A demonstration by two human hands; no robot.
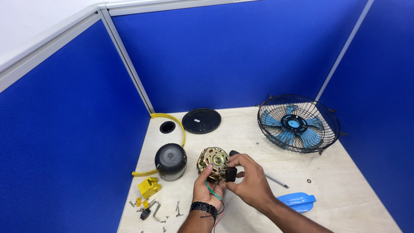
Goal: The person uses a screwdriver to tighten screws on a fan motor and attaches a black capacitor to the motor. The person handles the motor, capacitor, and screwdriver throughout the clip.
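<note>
Low in the middle of the frame, the left hand [206, 186] cups a brass-coloured fan motor [213, 162] from below, fingers curled round its rim. The right hand [246, 181] is closed in a pinch on a small black block [231, 174] pressed against the motor's right side. Green, red and black wires [214, 193] trail down from there past a black wristband [203, 208] on the left wrist.

Just behind the right hand lies a screwdriver [274, 179], its shaft pointing right across the pale wooden table [345, 190]. Left of the motor sits a rounded black housing [170, 161], ringed by a yellow strip [177, 123]. In the lower left corner lie a yellow plastic bracket [149, 187] and scattered screws [177, 209].

Toward the top centre of the table rests a flat black round cover [201, 121] with a small pale rectangular label near its middle, and beside it a round hole [167, 127] in the tabletop. At the right stands a black wire fan cage [299, 123] holding blue blades. A loose blue blade piece [298, 201] lies at lower right. Blue partition walls [224, 56] close in the desk.
</note>
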